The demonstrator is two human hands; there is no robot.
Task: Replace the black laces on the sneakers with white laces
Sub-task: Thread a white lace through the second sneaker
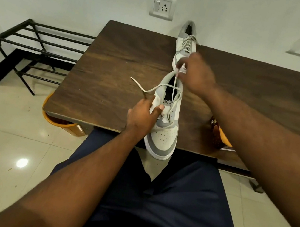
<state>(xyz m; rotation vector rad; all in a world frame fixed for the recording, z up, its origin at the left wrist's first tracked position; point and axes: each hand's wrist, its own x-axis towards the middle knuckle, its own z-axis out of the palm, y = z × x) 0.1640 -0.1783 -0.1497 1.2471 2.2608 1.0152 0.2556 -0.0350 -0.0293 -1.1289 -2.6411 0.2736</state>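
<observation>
A white and grey sneaker (163, 135) lies at the table's near edge, toe pointing toward me and hanging over the edge. My left hand (142, 118) grips its left side by the eyelets. My right hand (196, 73) is raised above the heel, pinching a pale lace (174, 89) that runs down into the shoe. Another loose end of the lace (139, 86) trails left over the table. A second sneaker (185, 44) with pale laces lies farther back, against the wall. No black laces are visible.
The dark wooden table (112, 72) stands against a white wall with a socket plate (163, 7). A black metal shoe rack (38, 44) stands at the left. An orange bin (59, 120) sits under the table's left corner. A brown and orange object (218, 134) lies under my right forearm.
</observation>
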